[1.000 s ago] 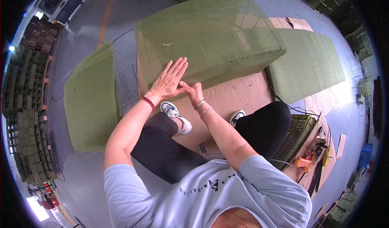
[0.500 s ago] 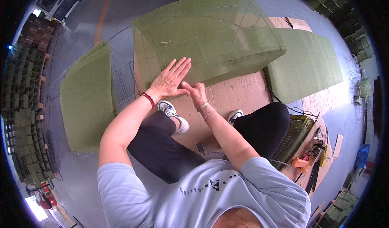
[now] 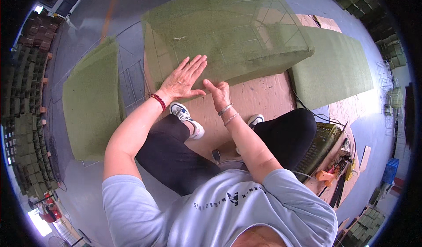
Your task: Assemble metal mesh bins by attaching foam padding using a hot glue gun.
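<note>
In front of me lies a wire frame covered in green mesh (image 3: 211, 40), its thin rods showing through the cloth. My left hand (image 3: 183, 78), with a red bead bracelet at the wrist, is held flat over the near edge of the mesh. Its fingers are stretched out and it holds nothing; whether it touches the cloth I cannot tell. Just right of it, my right hand (image 3: 218, 94), wearing bangles, has its fingers curled in and its thumb sticking out toward the left hand. A small gap separates the two hands, and no object shows in the right one.
Green mesh pieces lie left (image 3: 94, 104) and right (image 3: 334, 67). Brown board (image 3: 263, 93) covers the floor by my shoes. A green plastic crate (image 3: 317, 146) and an orange-handled tool (image 3: 325, 176) are beside my right knee. Stacked dark green goods (image 3: 26, 97) line the left side.
My right hand has drawn away from my left palm, slightly right, and its thumb now points up. My left hand stays spread, a little higher in view.
</note>
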The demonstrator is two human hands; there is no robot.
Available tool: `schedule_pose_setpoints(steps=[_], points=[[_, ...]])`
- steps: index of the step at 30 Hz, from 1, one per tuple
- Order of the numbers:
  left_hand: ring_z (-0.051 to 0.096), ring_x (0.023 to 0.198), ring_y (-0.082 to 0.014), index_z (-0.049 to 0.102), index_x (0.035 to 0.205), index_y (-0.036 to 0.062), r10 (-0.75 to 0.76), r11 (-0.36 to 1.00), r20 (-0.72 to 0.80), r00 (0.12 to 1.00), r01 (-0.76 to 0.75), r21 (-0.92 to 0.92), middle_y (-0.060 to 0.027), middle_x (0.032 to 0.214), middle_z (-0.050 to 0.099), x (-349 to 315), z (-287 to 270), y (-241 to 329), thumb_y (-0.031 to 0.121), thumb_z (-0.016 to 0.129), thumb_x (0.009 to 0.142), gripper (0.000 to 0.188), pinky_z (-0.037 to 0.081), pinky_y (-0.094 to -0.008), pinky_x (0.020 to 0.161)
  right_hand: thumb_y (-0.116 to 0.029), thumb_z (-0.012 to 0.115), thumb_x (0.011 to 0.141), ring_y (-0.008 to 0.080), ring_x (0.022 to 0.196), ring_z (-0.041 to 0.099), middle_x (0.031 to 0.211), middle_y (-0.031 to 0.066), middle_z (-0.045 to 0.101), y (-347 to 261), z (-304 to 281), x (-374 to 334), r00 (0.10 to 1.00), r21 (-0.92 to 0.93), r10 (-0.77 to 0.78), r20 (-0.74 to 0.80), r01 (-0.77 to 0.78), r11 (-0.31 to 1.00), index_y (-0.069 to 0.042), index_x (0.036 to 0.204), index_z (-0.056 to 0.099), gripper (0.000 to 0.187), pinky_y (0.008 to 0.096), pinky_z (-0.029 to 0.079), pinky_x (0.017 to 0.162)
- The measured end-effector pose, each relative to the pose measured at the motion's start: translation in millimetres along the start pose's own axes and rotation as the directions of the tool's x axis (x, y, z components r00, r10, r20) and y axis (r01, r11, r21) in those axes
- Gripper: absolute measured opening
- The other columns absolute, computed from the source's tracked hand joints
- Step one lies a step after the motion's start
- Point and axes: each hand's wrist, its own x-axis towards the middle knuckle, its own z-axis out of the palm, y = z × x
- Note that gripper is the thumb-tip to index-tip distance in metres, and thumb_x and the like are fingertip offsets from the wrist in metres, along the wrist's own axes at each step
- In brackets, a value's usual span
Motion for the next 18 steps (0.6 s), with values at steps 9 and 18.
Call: schedule_pose_setpoints(steps=[9,18], points=[[0.015,0.144,-0.0270,0.014,0.149,0.0004,0.001,0.999,-0.050,0.999,-0.003,-0.036,-0.0138,0.156,0.016,10.4,7.1,10.4,0.080,0.032,0.078,0.107,0.014,-0.0435,0.117,-0.023,0.075,0.080,0.0039,0.058,0.044,0.065,-0.0062,0.057,0.1,2.3,4.6,1.000,0.038,0.011,0.011,-0.011,0.999,-0.001,0.073,0.070,0.024,0.0242,0.034,0.051],[0.014,0.144,-0.0264,0.016,0.149,0.0014,0.024,0.999,-0.054,0.998,-0.025,-0.029,-0.0120,0.156,0.015,20.0,6.0,11.0,0.080,0.034,0.078,0.107,0.013,-0.0426,0.118,-0.020,0.075,0.081,0.0072,0.063,0.051,0.074,-0.0003,0.064,-14.6,-10.2,2.4,0.996,0.073,0.070,0.049,-0.073,0.995,0.001,0.081,0.070,0.022,0.0245,0.041,0.057]])
